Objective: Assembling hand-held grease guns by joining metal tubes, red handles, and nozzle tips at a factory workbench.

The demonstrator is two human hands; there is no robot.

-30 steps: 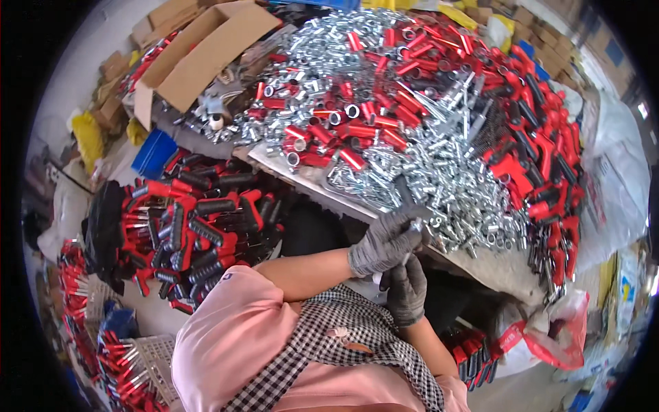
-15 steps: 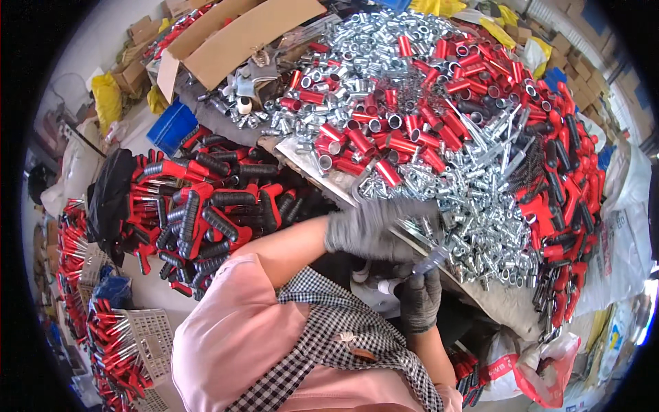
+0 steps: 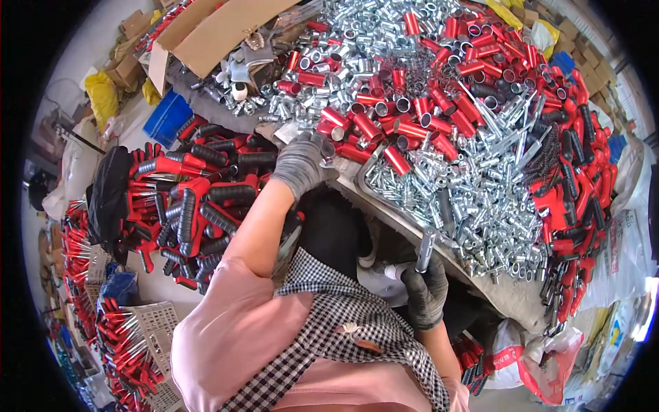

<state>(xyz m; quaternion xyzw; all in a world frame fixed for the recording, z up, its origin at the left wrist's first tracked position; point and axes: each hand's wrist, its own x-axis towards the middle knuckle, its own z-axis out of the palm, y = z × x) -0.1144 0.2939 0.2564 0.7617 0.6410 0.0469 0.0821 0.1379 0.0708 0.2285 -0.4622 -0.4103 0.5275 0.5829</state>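
My left hand [image 3: 300, 165], in a grey knit glove, reaches to the near left edge of the worktable [image 3: 353, 184]. Its fingers curl beside a red metal tube [image 3: 334, 118], over something shiny that they mostly hide. Lower and to the right, my right hand [image 3: 424, 296], gloved in dark grey, grips a slotted silver metal sleeve [image 3: 425, 251] that points up and away from me. A white cylindrical thing [image 3: 392, 272] shows next to that hand. In front of it, a dark rod [image 3: 445, 211] lies on the heap of small silver metal parts [image 3: 473, 192].
Red-and-black handled tools [image 3: 199, 199] fill the area to my left, with a blue bin [image 3: 168, 119] beyond. An open cardboard box [image 3: 230, 34] stands at the far left of the table. More red-and-black handles [image 3: 573, 199] lie at the right edge, above a red-and-white bag [image 3: 549, 364].
My left hand has swung left and away from my right hand to the table's edge. The silver sleeve in my right hand now points more steeply away from me.
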